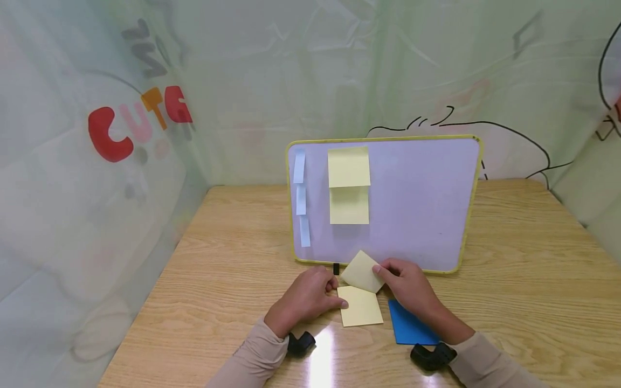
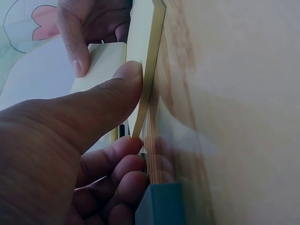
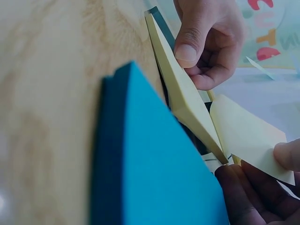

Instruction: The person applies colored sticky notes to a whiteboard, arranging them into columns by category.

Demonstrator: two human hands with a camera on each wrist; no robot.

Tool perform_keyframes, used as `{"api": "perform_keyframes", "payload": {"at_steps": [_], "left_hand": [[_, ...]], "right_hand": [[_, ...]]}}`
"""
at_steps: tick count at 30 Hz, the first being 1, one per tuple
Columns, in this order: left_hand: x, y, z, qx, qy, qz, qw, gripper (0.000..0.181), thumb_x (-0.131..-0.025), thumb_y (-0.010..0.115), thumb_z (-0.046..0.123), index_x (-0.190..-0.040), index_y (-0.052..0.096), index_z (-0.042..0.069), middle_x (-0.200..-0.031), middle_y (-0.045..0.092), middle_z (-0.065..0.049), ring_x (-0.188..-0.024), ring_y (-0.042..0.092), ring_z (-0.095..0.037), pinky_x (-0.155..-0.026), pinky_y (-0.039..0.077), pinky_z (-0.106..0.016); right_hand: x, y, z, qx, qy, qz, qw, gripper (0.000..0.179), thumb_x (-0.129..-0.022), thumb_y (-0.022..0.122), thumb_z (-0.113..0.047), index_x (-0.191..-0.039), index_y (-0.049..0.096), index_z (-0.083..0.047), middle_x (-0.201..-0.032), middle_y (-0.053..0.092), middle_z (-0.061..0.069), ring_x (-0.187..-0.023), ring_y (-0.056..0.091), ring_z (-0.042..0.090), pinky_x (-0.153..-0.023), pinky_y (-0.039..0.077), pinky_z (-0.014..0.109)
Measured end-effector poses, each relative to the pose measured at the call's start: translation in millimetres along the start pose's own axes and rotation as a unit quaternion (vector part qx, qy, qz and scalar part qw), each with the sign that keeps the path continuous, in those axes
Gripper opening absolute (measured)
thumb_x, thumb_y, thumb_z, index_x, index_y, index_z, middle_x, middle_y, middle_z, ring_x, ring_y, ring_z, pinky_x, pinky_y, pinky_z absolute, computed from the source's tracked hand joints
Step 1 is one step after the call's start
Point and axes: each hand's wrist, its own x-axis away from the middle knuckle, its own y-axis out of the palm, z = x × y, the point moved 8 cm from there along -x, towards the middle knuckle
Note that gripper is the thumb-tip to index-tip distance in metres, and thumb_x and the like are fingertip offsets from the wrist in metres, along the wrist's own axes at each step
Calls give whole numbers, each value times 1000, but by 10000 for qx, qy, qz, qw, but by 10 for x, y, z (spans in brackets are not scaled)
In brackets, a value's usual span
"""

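Note:
My left hand [image 1: 310, 293] holds a pad of pale yellow sticky notes [image 1: 361, 312] on the table, thumb on its top face and curled fingers at its edge. Just beyond the pad, my right hand [image 1: 412, 288] pinches a single yellow sticky note [image 1: 360, 271] between thumb and fingers. That loose note is tilted, and its lower edge overlaps the pad's far edge. A blue pad [image 1: 407, 327] lies partly beneath my right forearm; it looms large in the right wrist view. Beside the left fingertips, the left wrist view shows a teal block [image 2: 164, 204].
A whiteboard [image 1: 417, 205] with a yellow frame stands behind the hands. Two yellow notes [image 1: 349, 167] and three narrow light-blue notes [image 1: 301, 199] stick to its left part. A small black piece [image 1: 336, 269] sits at its bottom edge. Printed curtains surround the wooden table [image 1: 218, 269].

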Motion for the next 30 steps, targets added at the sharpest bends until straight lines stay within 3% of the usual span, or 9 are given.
{"api": "perform_keyframes", "payload": {"at_steps": [6,10,14,30], "left_hand": [[3,1,-7,48,-23,-5,10000,32,-75,88,37,-81,64,17,-77,54,11,-73,49,-3,-67,42,-18],[4,0,-3,32,-36,-25,10000,32,-75,88,37,-82,65,17,-77,54,11,-73,49,-3,-67,42,-18],[4,0,-1,5,-35,-29,10000,31,-75,87,38,-82,65,17,-78,54,11,-73,49,-3,-67,42,-18],[14,-7,11,-228,36,-17,9997,31,-77,86,39,-84,65,17,-80,54,12,-74,49,-3,-69,42,-18]], "right_hand": [[-8,-21,-6,-74,-29,-12,10000,27,-101,62,-30,-93,73,-7,-75,57,3,-72,51,18,-62,41,28],[-2,0,11,-664,79,-209,9975,28,-102,61,-25,-99,72,1,-88,66,9,-75,64,20,-66,54,27],[1,25,47,-1160,267,-332,9923,30,-102,60,-22,-106,69,7,-95,67,15,-73,70,25,-66,59,32],[-8,-73,61,-1293,230,146,9912,33,-102,61,-24,-110,68,8,-96,67,19,-71,71,25,-66,58,30]]}}
